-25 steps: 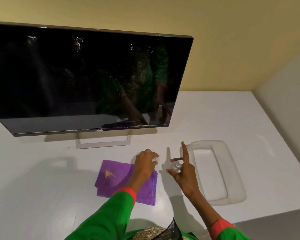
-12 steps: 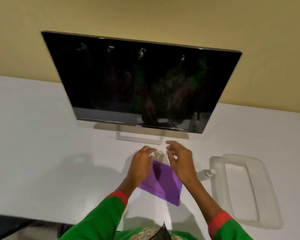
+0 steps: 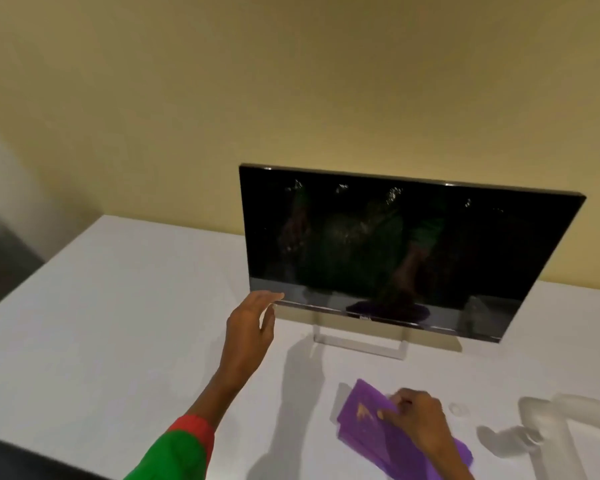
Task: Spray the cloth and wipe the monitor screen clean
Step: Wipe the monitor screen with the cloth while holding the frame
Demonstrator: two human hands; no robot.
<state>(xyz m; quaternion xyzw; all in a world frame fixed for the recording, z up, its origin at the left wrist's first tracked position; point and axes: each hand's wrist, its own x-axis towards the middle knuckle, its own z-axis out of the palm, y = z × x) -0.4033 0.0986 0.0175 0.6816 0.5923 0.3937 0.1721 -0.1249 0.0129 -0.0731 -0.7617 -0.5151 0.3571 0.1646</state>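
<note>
A dark monitor point(image 3: 413, 244) stands on a white table point(image 3: 101, 323), with dusty specks near the top of its screen. My left hand point(image 3: 250, 323) is open, its fingertips at the screen's lower left corner. A folded purple cloth point(image 3: 368, 420) with a small gold mark is lifted off the table in front of the monitor's stand. My right hand point(image 3: 418, 424) grips that cloth from its right side. A small clear spray bottle point(image 3: 503, 441) lies blurred on the table to the right of the cloth.
A translucent plastic tray point(image 3: 565, 431) lies at the right edge of the view, beside the bottle. A small round clear cap point(image 3: 457, 409) rests on the table near my right hand. The yellow wall point(image 3: 291, 81) rises behind the monitor.
The view has swung left. My left hand let go of the cloth and moved up to the monitor's lower left corner. My right hand now holds the cloth alone.
</note>
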